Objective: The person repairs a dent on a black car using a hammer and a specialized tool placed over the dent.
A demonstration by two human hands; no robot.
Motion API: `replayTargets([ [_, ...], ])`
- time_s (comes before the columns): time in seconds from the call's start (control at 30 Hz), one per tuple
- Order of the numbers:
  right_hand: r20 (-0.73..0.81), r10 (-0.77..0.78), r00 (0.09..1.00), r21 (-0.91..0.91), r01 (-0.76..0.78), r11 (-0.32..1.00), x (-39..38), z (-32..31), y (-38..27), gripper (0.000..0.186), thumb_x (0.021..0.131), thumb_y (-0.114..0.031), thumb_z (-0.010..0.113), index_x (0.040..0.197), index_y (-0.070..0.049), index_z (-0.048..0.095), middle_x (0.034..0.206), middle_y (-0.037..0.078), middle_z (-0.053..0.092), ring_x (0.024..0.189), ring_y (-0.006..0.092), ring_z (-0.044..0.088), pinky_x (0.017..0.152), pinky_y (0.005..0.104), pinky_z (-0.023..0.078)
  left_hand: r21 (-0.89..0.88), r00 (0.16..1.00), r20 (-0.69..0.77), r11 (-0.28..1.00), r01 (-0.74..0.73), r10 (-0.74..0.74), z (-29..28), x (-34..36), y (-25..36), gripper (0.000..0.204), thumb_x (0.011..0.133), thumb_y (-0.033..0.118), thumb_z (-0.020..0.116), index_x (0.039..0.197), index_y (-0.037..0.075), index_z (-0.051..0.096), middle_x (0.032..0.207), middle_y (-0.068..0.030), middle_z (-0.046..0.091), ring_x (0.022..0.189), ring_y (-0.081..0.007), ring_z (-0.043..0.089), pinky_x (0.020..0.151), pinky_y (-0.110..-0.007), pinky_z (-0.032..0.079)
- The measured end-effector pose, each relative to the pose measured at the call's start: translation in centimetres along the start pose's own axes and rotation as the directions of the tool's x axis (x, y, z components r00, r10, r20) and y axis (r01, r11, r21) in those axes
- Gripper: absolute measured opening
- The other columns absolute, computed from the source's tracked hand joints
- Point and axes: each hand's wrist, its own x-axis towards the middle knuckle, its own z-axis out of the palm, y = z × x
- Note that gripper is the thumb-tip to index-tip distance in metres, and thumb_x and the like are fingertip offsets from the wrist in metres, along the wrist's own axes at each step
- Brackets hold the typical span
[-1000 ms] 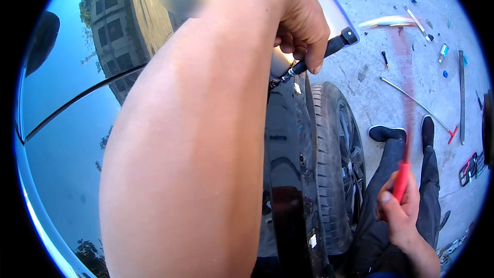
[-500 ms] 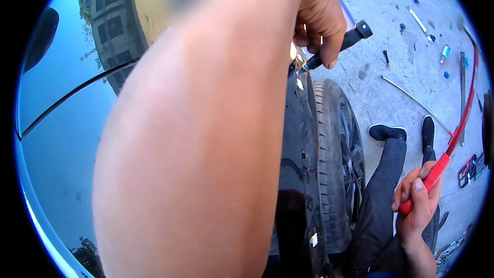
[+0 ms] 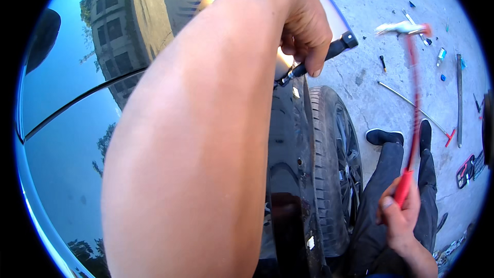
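My left hand (image 3: 311, 28), its arm crossing over the car, is closed around a black-handled tool (image 3: 337, 47). The tool's thin metal tip rests by the edge of the glossy dark car panel (image 3: 290, 139), above the wheel (image 3: 337, 170). Its blunt butt end points up and to the right. In my right hand (image 3: 400, 216), low on the right, is a hammer with a red grip (image 3: 405, 181) and a long thin shaft. The hammer's head is blurred by motion, a little right of the tool's butt end and apart from it. My forearm hides part of the panel.
A white board with a blue rim (image 3: 329, 5) stands behind my left hand. On the concrete floor lie a T-handled rod (image 3: 411, 103), a flat dark bar (image 3: 459, 100), a small bottle (image 3: 441, 56) and a tool case (image 3: 465, 171). My legs and shoes are beside the wheel.
The hammer has swung left, its head now near the butt end of the black-handled tool. My right hand has shifted left and down. The left hand and tool have moved slightly left and down.
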Motion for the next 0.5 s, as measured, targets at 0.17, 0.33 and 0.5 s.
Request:
replayTargets([
  [0.17,-0.24,-0.152,0.959,0.212,0.204,0.956,0.6,1.7,-0.4,0.022,0.092,-0.015,0.054,0.106,-0.005,0.039,0.071,0.007,0.049,0.047,0.0103,0.045,0.041,0.0227,0.04,-0.04,0.962,0.08,0.966,-0.257,0.26,-0.9,3.0,-2.6,0.024,0.07,0.029,0.078,0.076,0.008,0.068,0.075,-0.0006,0.058,0.068,-0.0139,0.049,0.061,-0.03,0.04],
  [0.33,-0.024,-0.036,0.999,-0.002,0.036,0.999,0.5,0.4,-0.7,0.024,0.092,-0.016,0.054,0.107,-0.005,0.038,0.07,0.007,0.048,0.047,0.0111,0.045,0.042,0.0227,0.04,0.116,0.993,-0.06,0.988,-0.097,0.104,0.2,1.8,-0.7,0.025,0.069,0.03,0.079,0.077,0.008,0.07,0.075,-0.0016,0.058,0.067,-0.0145,0.05,0.059,-0.03,0.04],
  [0.5,-0.212,-0.125,0.969,0.223,0.173,0.959,0.6,1.8,-0.4,0.027,0.091,-0.017,0.056,0.107,-0.005,0.038,0.07,0.008,0.05,0.046,0.012,0.047,0.042,0.0237,0.041,-0.022,0.979,-0.05,0.98,-0.197,0.196,0.1,2.8,-2.6,0.026,0.068,0.028,0.079,0.079,0.006,0.071,0.071,-0.0018,0.058,0.062,-0.0139,0.048,0.055,-0.028,0.038],
])
